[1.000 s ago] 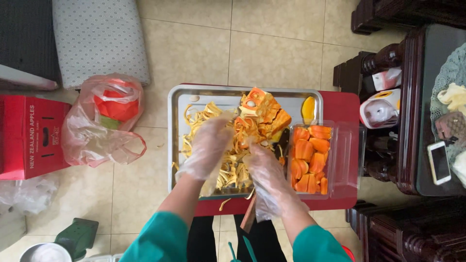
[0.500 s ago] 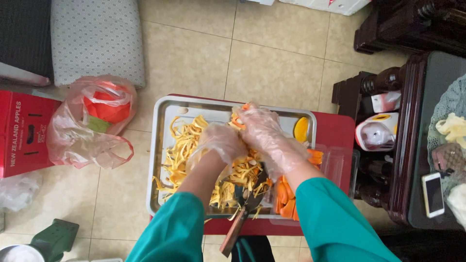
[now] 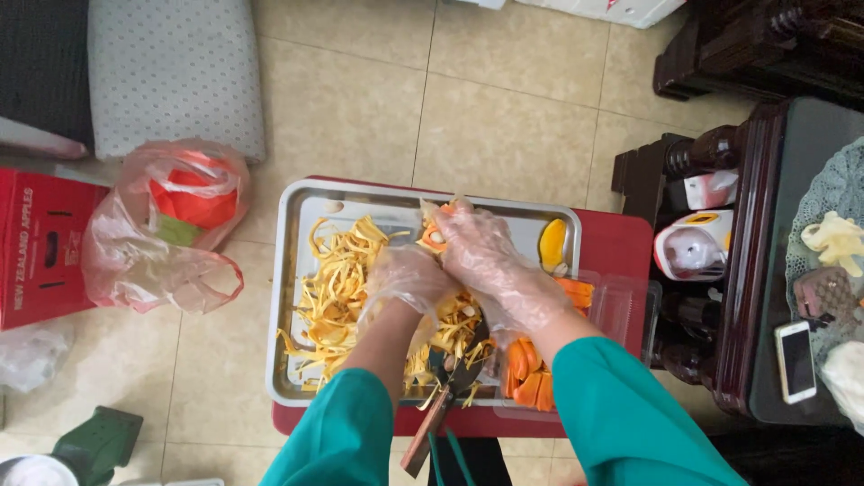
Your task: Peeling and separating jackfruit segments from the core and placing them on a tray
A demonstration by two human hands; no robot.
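Both my hands wear thin clear plastic gloves and work together over a metal tray (image 3: 297,207) on a red stool (image 3: 616,243). My left hand (image 3: 409,279) and my right hand (image 3: 486,256) close on an orange and yellow piece of fruit (image 3: 434,236) above the tray's middle. A heap of pale yellow fibrous strips (image 3: 346,288) covers the tray's left and middle. A yellow fruit pod (image 3: 552,245) lies at the tray's right end. Orange fruit pieces (image 3: 526,373) fill a clear plastic box (image 3: 621,306) to the right. A wooden-handled knife (image 3: 441,405) lies at the tray's near edge.
A plastic bag (image 3: 166,234) with red and green contents lies on the tiled floor to the left, beside a red cardboard box (image 3: 36,247). A dark wooden table (image 3: 765,270) on the right carries a phone (image 3: 795,360). A white and orange appliance (image 3: 693,247) sits beside it.
The view has shifted so the tray sits nearer the middle. Both hands moved from the tray's lower part to its upper middle, closing together on the fruit piece.
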